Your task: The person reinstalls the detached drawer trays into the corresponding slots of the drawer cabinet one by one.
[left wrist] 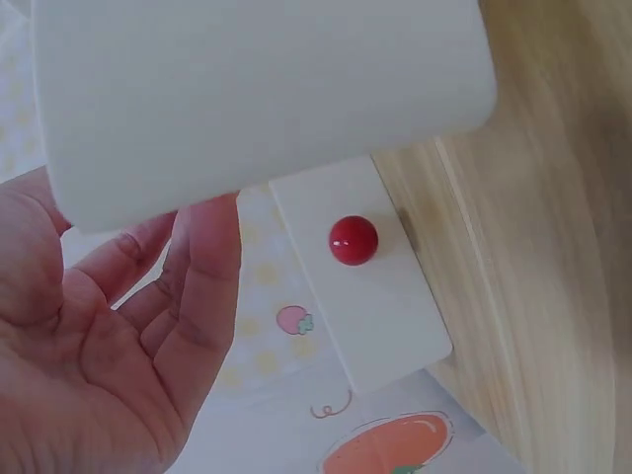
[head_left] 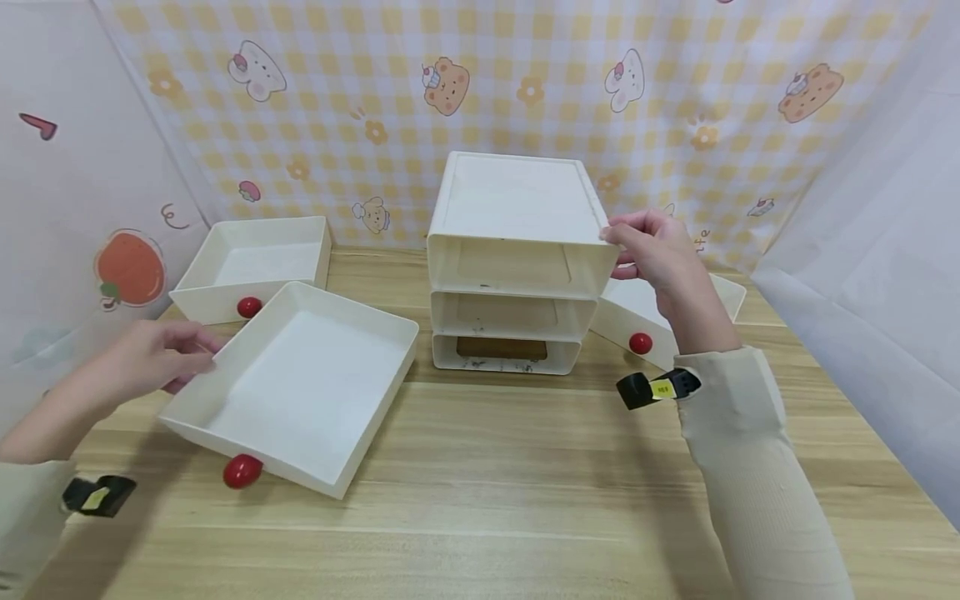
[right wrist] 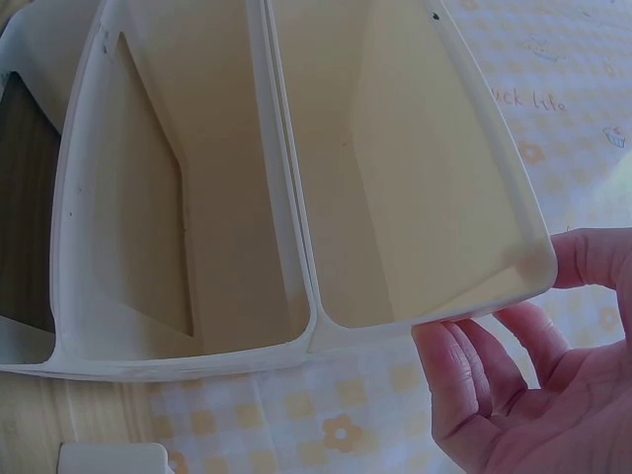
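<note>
My left hand [head_left: 161, 357] grips the left wall of a shallow white drawer [head_left: 311, 392] with a round red knob [head_left: 242, 472]. That drawer is tilted, and its underside or outer wall fills the top of the left wrist view. In the head view, my right hand [head_left: 656, 262] holds the upper right front corner of a white three-tier cabinet [head_left: 521, 196]. Its thumb lies on top and its fingers against the side. All three slots of the cabinet show no drawer inside; the right wrist view looks into them.
A second white drawer [head_left: 212, 304] with a red knob [head_left: 250, 307] stands at the back left. Another drawer [head_left: 723, 293] with a red knob [head_left: 641, 343] sits right of the cabinet, partly behind my right hand. Below lies a wooden table [head_left: 480, 500]; a checked curtain [head_left: 525, 125] hangs behind.
</note>
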The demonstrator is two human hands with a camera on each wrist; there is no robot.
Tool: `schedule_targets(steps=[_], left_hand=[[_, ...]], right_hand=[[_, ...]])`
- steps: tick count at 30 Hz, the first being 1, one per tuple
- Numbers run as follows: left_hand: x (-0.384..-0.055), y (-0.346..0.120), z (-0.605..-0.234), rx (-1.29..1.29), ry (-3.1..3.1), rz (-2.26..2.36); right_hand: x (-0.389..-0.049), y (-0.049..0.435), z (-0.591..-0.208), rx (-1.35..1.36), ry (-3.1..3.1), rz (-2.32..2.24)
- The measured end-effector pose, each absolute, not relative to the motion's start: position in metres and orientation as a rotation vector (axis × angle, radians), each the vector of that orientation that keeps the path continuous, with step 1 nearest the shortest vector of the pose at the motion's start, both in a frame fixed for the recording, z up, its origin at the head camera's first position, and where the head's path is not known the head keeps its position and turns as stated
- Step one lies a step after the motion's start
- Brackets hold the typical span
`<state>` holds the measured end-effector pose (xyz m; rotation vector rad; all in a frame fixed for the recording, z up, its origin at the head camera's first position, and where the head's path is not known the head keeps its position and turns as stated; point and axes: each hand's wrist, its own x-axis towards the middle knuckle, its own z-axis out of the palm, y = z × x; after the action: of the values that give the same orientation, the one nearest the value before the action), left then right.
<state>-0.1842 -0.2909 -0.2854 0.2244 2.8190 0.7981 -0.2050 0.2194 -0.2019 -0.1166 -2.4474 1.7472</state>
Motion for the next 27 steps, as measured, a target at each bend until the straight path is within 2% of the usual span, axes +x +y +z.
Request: schedule_targets(steps=[13,20,27], left_hand=[[-0.143,-0.273,-0.290,0.247,2.816,0.934],[-0.125,-0.235,-0.295,0.279,2.716,1.028],[-0.115,-0.195,-0.301,0.419,2.536,1.221]], right_hand=[[-0.204,0.218,-0.202,-0.118,-2.473,1.682],[-0.204,0.220,-0.203,-0.104,-2.498,1.652],[-0.204,0.219,-0.203,-0.097,-2.497,1.649]])
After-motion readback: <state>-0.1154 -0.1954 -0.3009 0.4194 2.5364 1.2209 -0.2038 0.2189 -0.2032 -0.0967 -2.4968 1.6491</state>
